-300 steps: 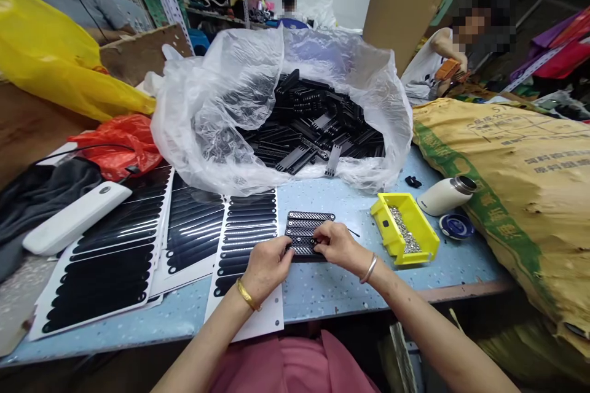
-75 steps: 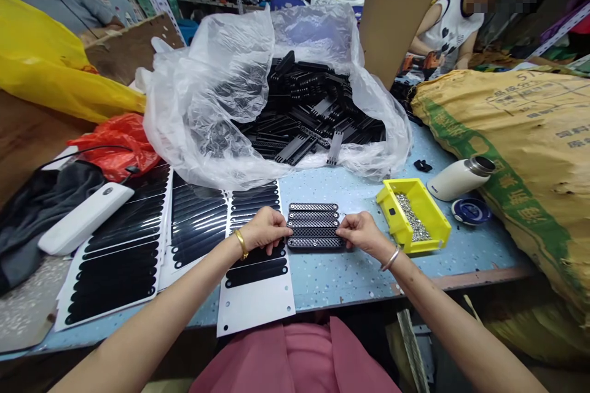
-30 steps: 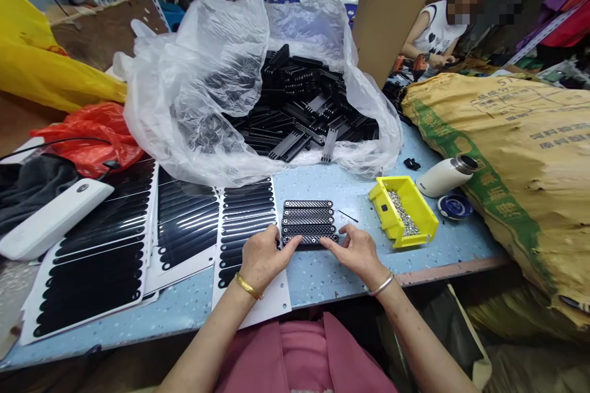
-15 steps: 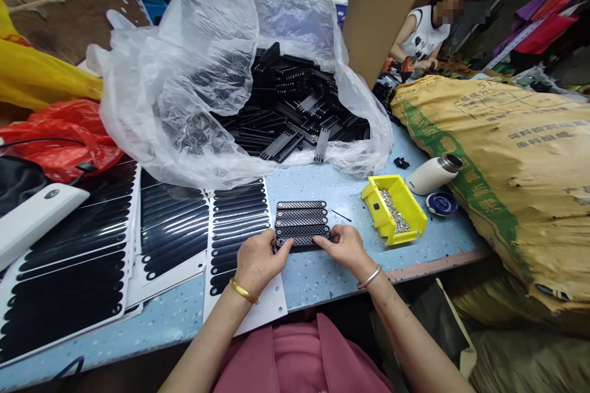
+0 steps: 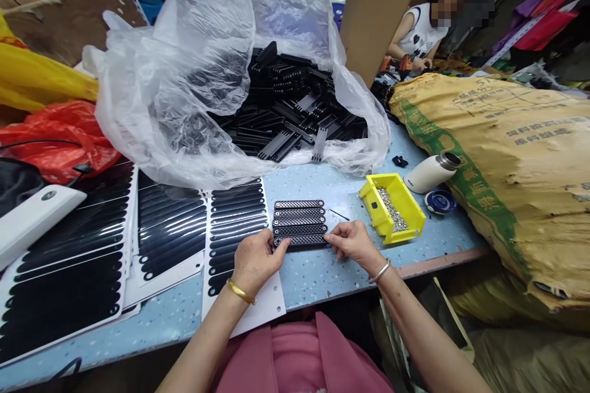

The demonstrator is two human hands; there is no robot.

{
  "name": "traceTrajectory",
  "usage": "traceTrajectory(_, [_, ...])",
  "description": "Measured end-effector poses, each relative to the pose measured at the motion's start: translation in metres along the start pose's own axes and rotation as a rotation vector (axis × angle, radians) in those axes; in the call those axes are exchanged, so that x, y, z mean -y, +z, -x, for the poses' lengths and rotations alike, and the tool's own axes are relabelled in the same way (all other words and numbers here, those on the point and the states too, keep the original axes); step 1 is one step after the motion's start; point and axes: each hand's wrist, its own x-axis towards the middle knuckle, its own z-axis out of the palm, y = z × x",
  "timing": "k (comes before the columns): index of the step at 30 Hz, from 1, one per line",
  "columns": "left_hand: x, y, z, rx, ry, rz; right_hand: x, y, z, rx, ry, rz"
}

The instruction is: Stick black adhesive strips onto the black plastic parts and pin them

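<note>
Several black perforated strips (image 5: 298, 221) lie side by side on the blue table (image 5: 318, 276). My left hand (image 5: 255, 256) pinches the left end of the nearest strip. The right end of the same strip is pinched by my right hand (image 5: 353, 242). Beneath my left hand lies a white backing sheet with black oblong stickers (image 5: 237, 227). A yellow bin of small metal screws (image 5: 392, 208) stands just right of my right hand.
A clear plastic bag (image 5: 184, 92) heaped with black strips fills the table's back. More sticker sheets (image 5: 92, 245) lie at left, beside a white device (image 5: 32, 221) and a red bag (image 5: 59, 135). A white flask (image 5: 431, 172), its cap (image 5: 441, 201) and a big yellow sack (image 5: 511, 159) sit right. A person (image 5: 424, 31) works beyond.
Both hands slid out from the middle of the nearest strip to its two ends. The view has drifted slightly to the right.
</note>
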Motion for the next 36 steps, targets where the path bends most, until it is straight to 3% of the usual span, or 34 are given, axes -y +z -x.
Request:
traceTrajectory(6, [-0.001, -0.001, -0.001, 0.006, -0.011, 0.036, 0.001, -0.008, -0.010, 0.140, 0.071, -0.116])
traceTrajectory(10, [0.002, -0.003, -0.003, 0.035, -0.033, 0.109, 0.002, -0.007, -0.012, 0.147, 0.064, -0.108])
traceTrajectory(18, [0.006, -0.014, -0.008, 0.205, -0.184, 0.402, 0.000, -0.006, -0.007, 0.118, 0.066, -0.108])
traceTrajectory(24, [-0.005, -0.020, -0.009, 0.222, -0.138, 0.265, -0.001, -0.006, -0.008, 0.127, 0.056, -0.110])
traceTrajectory(36, [-0.004, -0.017, -0.010, 0.256, -0.159, 0.329, -0.002, -0.007, -0.008, 0.124, 0.051, -0.106])
